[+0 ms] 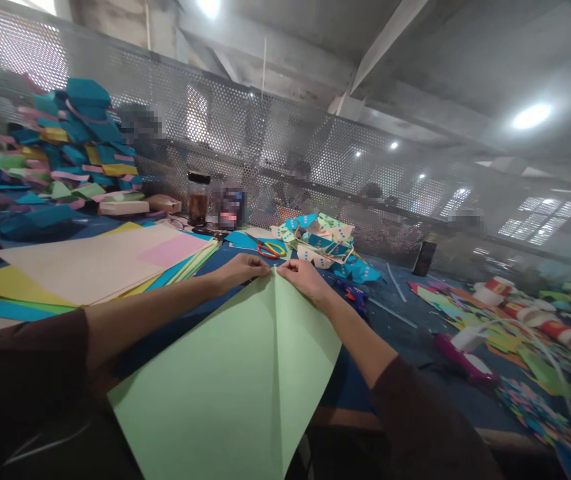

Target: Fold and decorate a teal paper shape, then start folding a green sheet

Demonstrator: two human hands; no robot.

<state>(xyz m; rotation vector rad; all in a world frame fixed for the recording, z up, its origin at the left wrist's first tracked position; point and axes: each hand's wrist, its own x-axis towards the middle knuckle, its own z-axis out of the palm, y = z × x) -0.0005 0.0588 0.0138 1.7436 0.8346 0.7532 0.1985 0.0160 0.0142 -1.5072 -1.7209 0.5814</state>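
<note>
A large sheet of light green paper (225,380) hangs in front of me over the table's near edge, with a crease running down it from its far tip. My left hand (247,268) pinches that tip from the left. Close beside it, my right hand (304,277) grips the paper just right of the crease. The fingers of both hands are closed, and their tips almost meet. Beyond my hands lie scissors with red and yellow handles (271,249) and a pile of cut, dotted paper pieces (318,240).
Stacked coloured sheets (85,260) lie on the left, below a heap of folded blue paper shapes (83,133). A jar of dark liquid (198,203) stands by the perforated screen (245,147). On the right are a purple-and-white power strip (465,360), a cable and many paper scraps (530,360).
</note>
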